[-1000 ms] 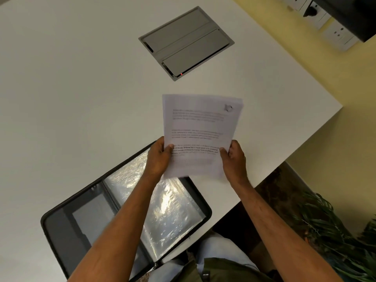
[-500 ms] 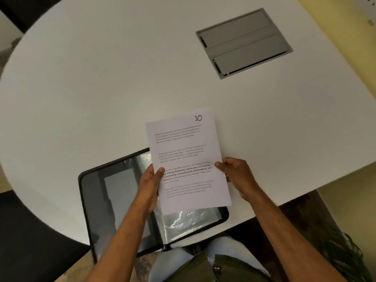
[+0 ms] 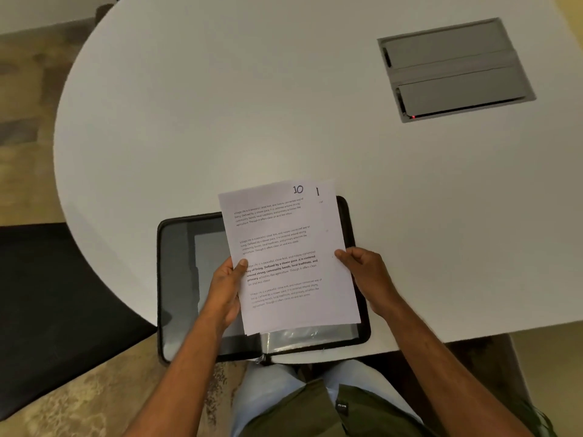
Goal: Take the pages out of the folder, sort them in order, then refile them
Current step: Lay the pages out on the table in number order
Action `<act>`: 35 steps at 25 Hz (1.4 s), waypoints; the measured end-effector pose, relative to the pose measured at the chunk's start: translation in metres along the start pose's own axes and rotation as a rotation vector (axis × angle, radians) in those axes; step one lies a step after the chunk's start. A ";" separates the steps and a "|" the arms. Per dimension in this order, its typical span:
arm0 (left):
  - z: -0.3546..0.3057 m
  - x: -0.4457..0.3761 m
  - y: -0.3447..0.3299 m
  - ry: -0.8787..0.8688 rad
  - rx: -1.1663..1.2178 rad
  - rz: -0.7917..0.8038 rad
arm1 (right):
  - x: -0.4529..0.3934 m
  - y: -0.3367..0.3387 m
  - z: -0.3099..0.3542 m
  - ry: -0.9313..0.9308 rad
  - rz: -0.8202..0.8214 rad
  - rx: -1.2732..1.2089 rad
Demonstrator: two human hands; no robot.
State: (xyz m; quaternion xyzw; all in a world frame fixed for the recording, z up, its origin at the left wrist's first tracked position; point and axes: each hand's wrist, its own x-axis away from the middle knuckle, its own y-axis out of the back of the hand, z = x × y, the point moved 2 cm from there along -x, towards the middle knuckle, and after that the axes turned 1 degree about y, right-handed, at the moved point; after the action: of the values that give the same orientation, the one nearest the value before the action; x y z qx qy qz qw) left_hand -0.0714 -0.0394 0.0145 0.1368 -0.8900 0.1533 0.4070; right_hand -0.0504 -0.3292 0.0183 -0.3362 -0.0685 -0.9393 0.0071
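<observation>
Left hand [image 3: 224, 290] gripped the left edge of the pages [image 3: 284, 247], thumb on top. Right hand [image 3: 367, 279] pinched their right edge. The pages, numbered 10 and 1, were held over the open folder [image 3: 176, 279].

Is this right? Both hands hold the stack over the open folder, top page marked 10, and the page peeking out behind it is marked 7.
Not quite. In the head view the page behind is marked 1, not 7. The rest stands: the left hand and right hand hold the stack over the open folder, and the top page is marked 10.
</observation>
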 end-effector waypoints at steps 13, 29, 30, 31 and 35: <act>0.024 -0.002 0.059 0.101 0.230 -0.090 | -0.028 -0.035 -0.007 0.058 -0.045 0.156; -0.024 -0.039 0.100 -0.034 -0.276 -0.042 | -0.007 -0.059 0.100 0.438 -0.343 -0.056; -0.026 -0.041 0.101 -0.010 -0.247 -0.039 | -0.008 -0.064 0.104 0.433 -0.311 -0.071; -0.028 -0.042 0.102 0.009 -0.222 -0.039 | -0.011 -0.069 0.106 0.415 -0.267 -0.069; -0.026 -0.041 0.103 0.054 -0.119 -0.030 | -0.028 -0.101 0.071 0.194 -0.145 0.068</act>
State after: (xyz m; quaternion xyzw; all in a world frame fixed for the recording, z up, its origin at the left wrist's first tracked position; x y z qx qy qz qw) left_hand -0.0655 0.0695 -0.0168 0.1216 -0.8841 0.0974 0.4406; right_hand 0.0100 -0.2204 0.0425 -0.2373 -0.1235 -0.9626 -0.0430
